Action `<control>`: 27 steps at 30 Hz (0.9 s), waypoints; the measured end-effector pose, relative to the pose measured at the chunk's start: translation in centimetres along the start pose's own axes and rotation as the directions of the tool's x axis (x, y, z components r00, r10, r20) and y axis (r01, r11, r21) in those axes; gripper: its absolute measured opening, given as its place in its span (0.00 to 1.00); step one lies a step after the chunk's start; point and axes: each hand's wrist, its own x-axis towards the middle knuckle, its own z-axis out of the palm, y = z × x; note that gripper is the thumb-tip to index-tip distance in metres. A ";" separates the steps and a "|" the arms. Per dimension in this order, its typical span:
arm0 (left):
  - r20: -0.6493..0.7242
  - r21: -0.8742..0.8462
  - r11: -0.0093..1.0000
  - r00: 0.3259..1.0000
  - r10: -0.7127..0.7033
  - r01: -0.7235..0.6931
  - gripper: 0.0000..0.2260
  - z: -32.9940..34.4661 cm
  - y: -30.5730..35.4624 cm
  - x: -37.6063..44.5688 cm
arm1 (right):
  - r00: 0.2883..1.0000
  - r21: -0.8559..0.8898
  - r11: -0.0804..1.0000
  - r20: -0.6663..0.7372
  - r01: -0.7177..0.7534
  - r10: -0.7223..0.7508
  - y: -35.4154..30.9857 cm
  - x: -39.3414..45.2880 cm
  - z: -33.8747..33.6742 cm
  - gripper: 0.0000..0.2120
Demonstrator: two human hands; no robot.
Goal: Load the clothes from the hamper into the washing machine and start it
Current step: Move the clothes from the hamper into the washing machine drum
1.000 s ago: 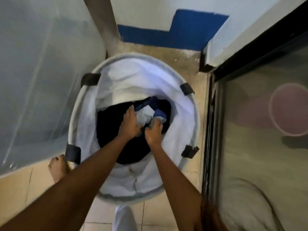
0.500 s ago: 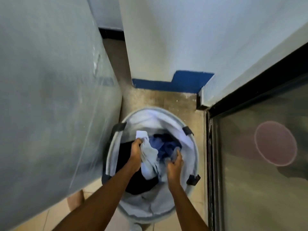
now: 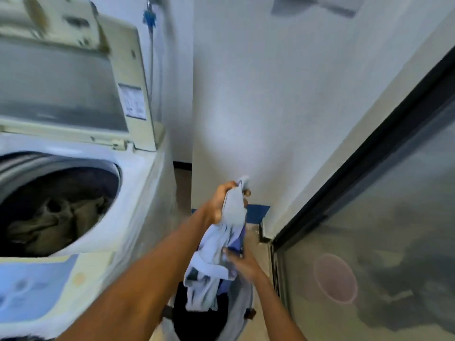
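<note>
My left hand (image 3: 218, 203) grips the top of a pale blue-white garment (image 3: 211, 262) that hangs down over the hamper. My right hand (image 3: 240, 263) holds the same bundle lower down, along with a darker blue cloth (image 3: 237, 242). The round white hamper (image 3: 242, 313) stands on the floor under my arms, with dark clothes (image 3: 199, 318) inside. At left is the top-loading washing machine (image 3: 138, 193), its lid (image 3: 61, 89) raised. Brownish laundry (image 3: 56, 220) lies in its drum. The control panel (image 3: 32, 289) is at the near edge.
A white wall (image 3: 258, 107) rises straight ahead, with a blue strip (image 3: 258, 212) at its base. On the right runs a black-framed glass door (image 3: 381, 217), and a pink basin (image 3: 334, 278) shows behind the glass. A hose (image 3: 151, 57) hangs behind the machine.
Both hands have lifted the pale garment and blue cloth up out of the hamper. The view has swung up and left, bringing the open washing machine into sight.
</note>
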 end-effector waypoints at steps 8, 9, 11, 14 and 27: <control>-0.122 0.215 0.940 0.948 0.294 -0.264 0.12 3.7 10.8 -6.1 | 0.974 0.206 0.968 -0.207 0.140 -0.097 -16.2 -6.8 -3.0 0.10; -0.141 0.315 0.910 0.934 0.327 -0.271 0.14 3.8 11.5 -6.2 | 0.962 0.224 0.953 -0.226 0.203 -0.151 -18.0 -7.4 -3.4 0.09; -0.150 0.545 0.800 0.910 0.387 -0.250 0.21 4.3 12.6 -7.7 | 0.936 0.250 0.919 -0.258 0.304 -0.239 -21.6 -8.8 -4.5 0.09; -0.153 0.672 0.655 0.801 0.579 -0.346 0.18 4.1 14.2 -10.4 | 0.881 0.321 0.838 -0.335 0.441 -0.335 -26.0 -10.3 -5.9 0.17; 0.272 0.741 0.188 0.545 0.793 -0.644 0.05 4.7 19.7 -13.9 | 0.813 0.413 0.704 -0.370 0.577 -0.449 -34.3 -14.0 -8.7 0.14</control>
